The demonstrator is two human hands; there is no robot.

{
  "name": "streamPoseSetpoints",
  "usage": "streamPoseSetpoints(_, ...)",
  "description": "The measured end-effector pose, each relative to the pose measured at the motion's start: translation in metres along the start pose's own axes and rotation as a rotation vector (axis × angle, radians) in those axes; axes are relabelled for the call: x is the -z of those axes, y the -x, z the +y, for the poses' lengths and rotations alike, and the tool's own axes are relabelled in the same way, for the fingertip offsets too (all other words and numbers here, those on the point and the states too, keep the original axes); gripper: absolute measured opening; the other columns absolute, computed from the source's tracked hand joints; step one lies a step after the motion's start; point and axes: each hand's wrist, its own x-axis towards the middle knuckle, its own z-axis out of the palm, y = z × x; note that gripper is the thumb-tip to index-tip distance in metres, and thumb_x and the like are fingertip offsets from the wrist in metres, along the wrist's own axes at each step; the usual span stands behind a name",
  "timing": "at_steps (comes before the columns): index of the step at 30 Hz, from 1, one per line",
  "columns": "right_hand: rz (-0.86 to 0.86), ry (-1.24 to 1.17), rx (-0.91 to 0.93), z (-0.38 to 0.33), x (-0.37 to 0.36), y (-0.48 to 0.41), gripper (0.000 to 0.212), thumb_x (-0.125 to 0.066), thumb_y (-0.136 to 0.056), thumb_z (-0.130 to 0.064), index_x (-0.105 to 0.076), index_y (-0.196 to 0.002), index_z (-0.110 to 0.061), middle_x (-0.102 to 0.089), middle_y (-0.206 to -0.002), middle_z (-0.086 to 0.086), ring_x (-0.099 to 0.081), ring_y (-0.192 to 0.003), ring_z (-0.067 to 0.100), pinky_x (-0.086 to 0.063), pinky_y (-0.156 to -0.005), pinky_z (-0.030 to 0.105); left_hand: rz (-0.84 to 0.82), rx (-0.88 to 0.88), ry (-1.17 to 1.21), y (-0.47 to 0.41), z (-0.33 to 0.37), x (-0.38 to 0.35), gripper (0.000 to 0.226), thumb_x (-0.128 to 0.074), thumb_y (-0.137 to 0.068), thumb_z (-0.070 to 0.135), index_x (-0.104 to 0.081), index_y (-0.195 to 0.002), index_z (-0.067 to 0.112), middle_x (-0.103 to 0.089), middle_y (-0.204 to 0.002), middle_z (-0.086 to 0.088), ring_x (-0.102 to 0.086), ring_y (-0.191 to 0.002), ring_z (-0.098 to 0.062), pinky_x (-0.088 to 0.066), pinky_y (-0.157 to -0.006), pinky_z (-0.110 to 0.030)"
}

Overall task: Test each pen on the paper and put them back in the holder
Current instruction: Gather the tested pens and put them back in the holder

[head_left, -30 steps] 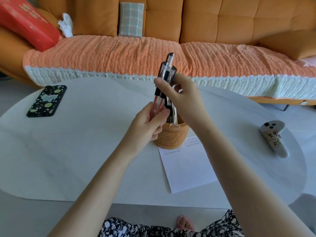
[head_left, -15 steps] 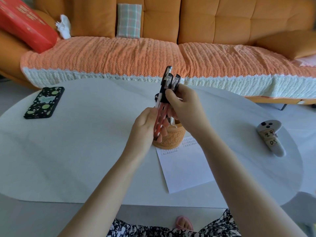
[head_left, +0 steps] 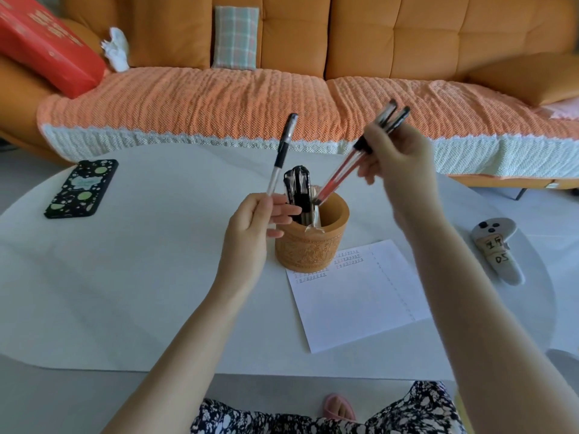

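While our left hand (head_left: 250, 227) pinches a single black-capped pen (head_left: 282, 151) nearly upright just left of the holder (head_left: 313, 249), our right hand (head_left: 398, 161) grips a bunch of pens (head_left: 341, 173), slanted so their lower ends reach the holder's rim. More black pens (head_left: 297, 195) stand inside it. It stands at the paper's (head_left: 360, 296) far corner on the white table (head_left: 141, 277).

This is a home living room. An orange tufted sofa (head_left: 407, 36) with a knitted cover (head_left: 219, 101) and a plaid cushion (head_left: 236, 33) stands behind a low white table (head_left: 125, 277). A phone (head_left: 82, 188) lies on the table.
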Motion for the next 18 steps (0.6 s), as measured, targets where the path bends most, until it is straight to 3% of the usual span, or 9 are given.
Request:
streamPoseSetpoints(4,0.053,0.154,0.074,0.004,0.011,-0.012,0.010,-0.052,-0.094,-0.012,-0.050,-0.088,-0.005,-0.057,-0.066,0.004,-0.053,-0.041,0.010,-0.039,-0.042,0.021,0.024,-0.006,0.028,-0.001,-0.002,0.003,0.014,-0.035,-0.100,0.013,-0.049,-0.101,0.017,-0.071,-0.089,0.000,-0.065,-0.075,-0.005,-0.049,-0.061,-0.016)
streamPoseSetpoints(9,-0.124,0.350,-0.018,0.025,-0.003,-0.002,0.013,-0.054,-0.094,-0.015,-0.055,-0.095,-0.002,-0.064,-0.080,0.008,-0.055,-0.043,0.003,-0.042,-0.045,0.015,0.013,0.013,0.057,-0.001,-0.003,-0.001,0.014,-0.038,-0.099,0.011,-0.051,-0.098,0.016,-0.069,-0.090,-0.003,-0.065,-0.078,-0.004,-0.053,-0.073,-0.020)
streamPoseSetpoints(13,-0.204,0.504,-0.101,0.041,-0.008,0.012,0.028,-0.064,-0.088,-0.032,-0.066,-0.095,-0.005,-0.068,-0.087,0.006,-0.064,-0.067,0.019,-0.053,-0.064,0.031,0.014,0.019,0.036,-0.001,-0.004,-0.001,0.012,-0.038,-0.099,0.014,-0.050,-0.098,0.017,-0.070,-0.089,0.001,-0.065,-0.080,-0.004,-0.051,-0.072,-0.019)
streamPoseSetpoints(16,-0.038,0.553,-0.081,0.039,-0.004,0.016,0.042,-0.063,-0.086,-0.045,-0.062,-0.112,-0.012,-0.062,-0.091,0.001,-0.056,-0.080,0.015,-0.040,-0.072,0.026,0.006,0.024,0.025,-0.001,-0.005,0.001,0.013,-0.038,-0.099,0.014,-0.051,-0.099,0.017,-0.070,-0.089,0.002,-0.064,-0.079,-0.004,-0.050,-0.069,-0.017)
streamPoseSetpoints(18,0.030,0.375,-0.037,0.028,-0.005,0.015,0.034,-0.063,-0.088,-0.040,-0.064,-0.110,-0.014,-0.061,-0.084,0.001,-0.053,-0.067,0.011,-0.040,-0.065,0.025,-0.008,0.026,0.029,-0.001,-0.005,0.001,0.013,-0.039,-0.099,0.014,-0.051,-0.103,0.013,-0.071,-0.086,0.004,-0.063,-0.077,-0.004,-0.049,-0.066,-0.015)
